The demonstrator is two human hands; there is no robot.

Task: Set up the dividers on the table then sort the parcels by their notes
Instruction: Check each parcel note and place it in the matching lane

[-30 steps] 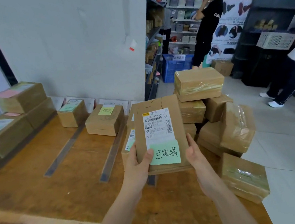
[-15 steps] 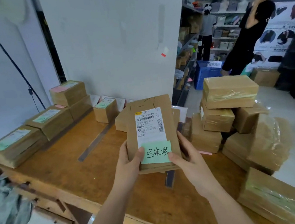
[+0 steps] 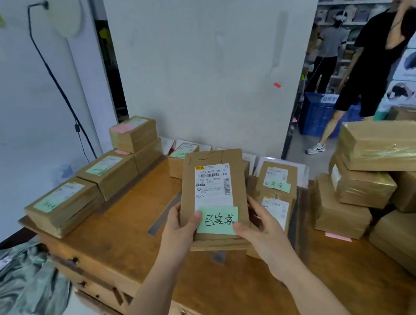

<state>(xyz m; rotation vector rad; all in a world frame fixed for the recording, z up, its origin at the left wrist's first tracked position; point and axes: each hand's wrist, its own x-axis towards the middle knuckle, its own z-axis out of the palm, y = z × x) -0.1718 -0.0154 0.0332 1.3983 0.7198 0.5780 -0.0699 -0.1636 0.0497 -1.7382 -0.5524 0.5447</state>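
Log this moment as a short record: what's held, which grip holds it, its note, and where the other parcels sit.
held: flat brown parcel, above the table
note: green sticky note, handwritten, under a white shipping label
left grip: lower left edge, thumb on note
right grip: lower right edge, thumb on note
table left: green-note parcels; pink-note parcel stacked behind
right: taped parcels piled

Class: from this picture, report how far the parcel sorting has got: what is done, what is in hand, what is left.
Done: dividers lie on the table, and stacks with notes sit beside them. In hand: the left hand and right hand hold a parcel bearing a green note. Left: place it, then sort the pile on the right.
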